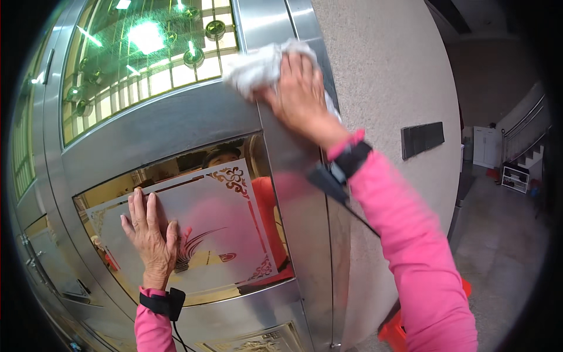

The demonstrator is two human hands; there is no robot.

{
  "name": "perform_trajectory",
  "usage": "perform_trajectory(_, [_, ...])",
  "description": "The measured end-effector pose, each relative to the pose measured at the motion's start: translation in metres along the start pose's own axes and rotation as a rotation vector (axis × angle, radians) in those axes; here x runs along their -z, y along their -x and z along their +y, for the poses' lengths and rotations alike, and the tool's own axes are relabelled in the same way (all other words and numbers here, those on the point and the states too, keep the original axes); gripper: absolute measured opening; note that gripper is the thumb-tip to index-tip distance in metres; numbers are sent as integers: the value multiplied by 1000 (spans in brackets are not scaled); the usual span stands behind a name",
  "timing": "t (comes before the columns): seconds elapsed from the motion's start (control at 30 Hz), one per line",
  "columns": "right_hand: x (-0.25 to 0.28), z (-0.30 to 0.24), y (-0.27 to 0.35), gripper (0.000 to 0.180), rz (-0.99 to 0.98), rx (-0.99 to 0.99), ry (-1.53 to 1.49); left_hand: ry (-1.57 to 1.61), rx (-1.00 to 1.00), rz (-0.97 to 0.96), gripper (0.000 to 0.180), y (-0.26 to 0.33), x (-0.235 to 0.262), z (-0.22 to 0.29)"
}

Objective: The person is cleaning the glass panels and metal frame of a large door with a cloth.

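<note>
My right hand (pixel 298 97) presses a crumpled white cloth (pixel 258 67) against the upright steel frame of a metal door (pixel 170 120), beside the corner of its green-tinted glass window (pixel 123 58). The fingers lie over the cloth, with part of it showing below the wrist side. My left hand (pixel 151 234) rests flat with fingers stretched out on a shiny gold panel (pixel 205 252) with frosted and etched patterns, set lower in the same door. It holds nothing. Both wrists wear black straps with cables over pink sleeves.
To the right of the door runs a rough beige wall (pixel 375 76) with a dark rectangular plate (pixel 422 139) on it. Low behind my right arm are red objects (pixel 394 331). Farther off stand a white cabinet (pixel 485 146), a small rack (pixel 516 178) and a staircase (pixel 528 155).
</note>
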State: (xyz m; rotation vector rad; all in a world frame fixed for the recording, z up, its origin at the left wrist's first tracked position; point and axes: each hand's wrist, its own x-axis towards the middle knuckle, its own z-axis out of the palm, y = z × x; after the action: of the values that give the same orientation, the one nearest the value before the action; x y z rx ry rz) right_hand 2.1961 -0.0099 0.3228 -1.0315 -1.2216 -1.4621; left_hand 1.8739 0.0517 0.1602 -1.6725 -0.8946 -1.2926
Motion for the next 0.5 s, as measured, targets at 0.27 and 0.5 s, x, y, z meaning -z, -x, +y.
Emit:
perform_trajectory(0.27, [0, 12, -10, 54, 34, 47, 58, -88, -42, 80, 58, 4, -10, -6])
perform_trajectory(0.5, [64, 9, 150, 55, -270, 172, 14, -102, -56, 91, 58, 5, -10, -10])
